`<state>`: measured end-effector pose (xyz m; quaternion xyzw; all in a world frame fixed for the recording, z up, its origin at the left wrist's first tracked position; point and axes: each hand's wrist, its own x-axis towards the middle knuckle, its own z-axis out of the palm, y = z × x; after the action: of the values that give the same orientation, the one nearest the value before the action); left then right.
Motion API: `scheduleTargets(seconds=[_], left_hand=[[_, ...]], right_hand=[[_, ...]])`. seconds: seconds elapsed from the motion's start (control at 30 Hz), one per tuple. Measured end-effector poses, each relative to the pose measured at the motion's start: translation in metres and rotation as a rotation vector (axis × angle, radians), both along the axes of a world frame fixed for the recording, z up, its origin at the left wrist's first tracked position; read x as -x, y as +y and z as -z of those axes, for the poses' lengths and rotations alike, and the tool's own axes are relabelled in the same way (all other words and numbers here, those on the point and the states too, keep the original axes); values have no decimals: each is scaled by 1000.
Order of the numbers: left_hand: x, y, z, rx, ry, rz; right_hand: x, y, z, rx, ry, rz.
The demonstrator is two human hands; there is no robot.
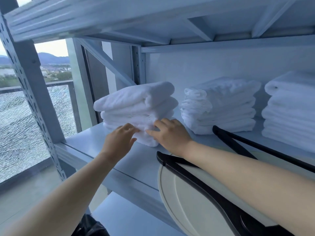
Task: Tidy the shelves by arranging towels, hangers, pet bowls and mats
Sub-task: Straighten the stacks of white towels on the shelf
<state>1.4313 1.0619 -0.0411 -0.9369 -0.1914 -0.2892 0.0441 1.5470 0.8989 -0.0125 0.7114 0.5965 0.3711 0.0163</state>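
The soft, fluffy folded towels (139, 106) sit just past both grips on the smooth shelf (95, 150). The right grip (170, 135) presses them, fingers spread. The left grip (119, 140) touches them; I cannot tell if it pinches.

A cracked glass panel (25, 126) stands left, hills (48, 57) beyond, black bag (89, 226) below

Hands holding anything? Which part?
Nothing clearly gripped. Left hand and right hand touch the left towel stack at its lower front corner; whether the left pinches a fold cannot be told.
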Motion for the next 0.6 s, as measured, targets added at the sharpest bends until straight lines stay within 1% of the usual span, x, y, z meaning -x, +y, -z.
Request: scheduleTargets(seconds=[0.1,0.17,0.23,0.3,0.4,0.6], left_hand=[[-8,-5,0,39,-52,-5],[-12,-8,-2,88,-100,-17],[-17,-12,-3,93,-110,-15],[-22,-17,-3,83,-101,-3],[-34,-25,-2,58,-84,-1],[-46,-21,1,-57,12,77]], right_hand=[[-4,1,3,19,-37,27],[-8,-1,5,23,-37,24],[-12,-5,6,20,-17,45],[-17,-11,5,5,35,61],[-33,-15,5,59,136,89],[-60,-24,4,113,195,178]])
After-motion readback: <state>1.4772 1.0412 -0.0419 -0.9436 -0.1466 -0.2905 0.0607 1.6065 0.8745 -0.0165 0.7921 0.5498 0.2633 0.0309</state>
